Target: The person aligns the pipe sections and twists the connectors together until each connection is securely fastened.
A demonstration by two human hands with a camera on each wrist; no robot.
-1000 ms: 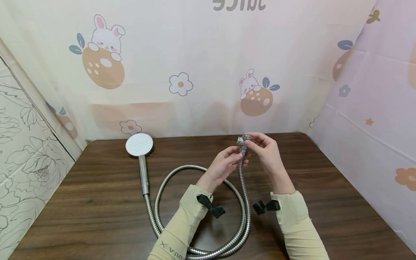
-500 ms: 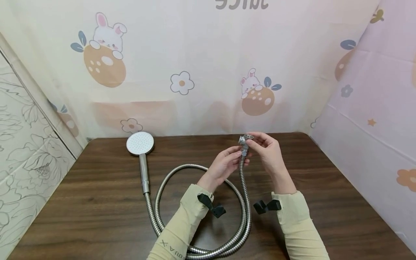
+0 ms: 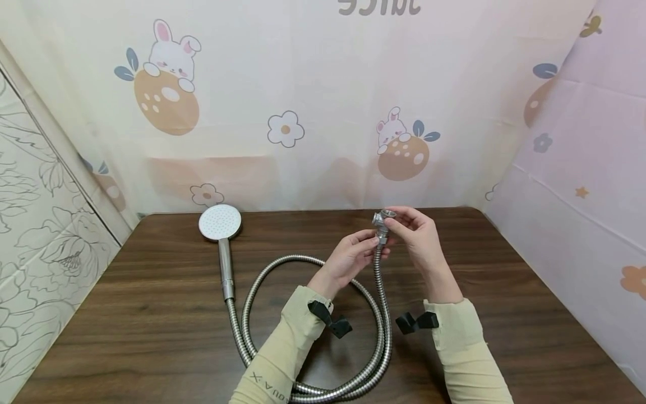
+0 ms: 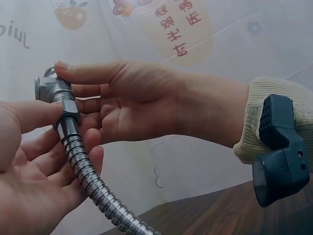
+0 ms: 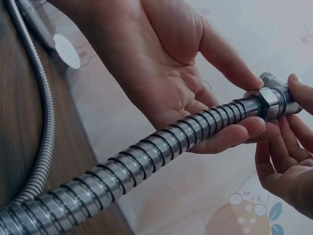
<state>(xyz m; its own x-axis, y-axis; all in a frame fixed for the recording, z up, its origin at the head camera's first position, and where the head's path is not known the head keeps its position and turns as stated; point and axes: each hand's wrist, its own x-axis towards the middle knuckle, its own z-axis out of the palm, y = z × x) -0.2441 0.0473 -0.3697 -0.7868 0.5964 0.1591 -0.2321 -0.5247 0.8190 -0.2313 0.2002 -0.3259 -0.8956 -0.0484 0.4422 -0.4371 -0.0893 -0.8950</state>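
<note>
My right hand (image 3: 419, 238) pinches a chrome angled valve fitting (image 3: 379, 219) between thumb and fingers, its round open end facing up. Just below, a hex nut (image 5: 267, 104) joins that fitting to the end of a ribbed metal shower hose (image 3: 378, 275). My left hand (image 3: 348, 259) holds this nut with its thumb on one side, and its other fingers lie behind the hose, as the right wrist view shows. Fitting and hose end are raised above the table. A handheld shower head (image 3: 220, 222) with a white spray face lies at the back left, attached to the hose's other end.
The dark wooden table (image 3: 151, 336) carries the rest of the hose in a wide loop in front of me. A printed curtain (image 3: 323, 73) with rabbits and flowers hangs right behind the table's back edge. A black wrist camera (image 4: 281, 149) is strapped on each sleeve.
The left fingers have shifted slightly at the nut, which was mostly covered a second ago and now shows. Both hands keep their places at the fitting; the whole view drifts a little.
</note>
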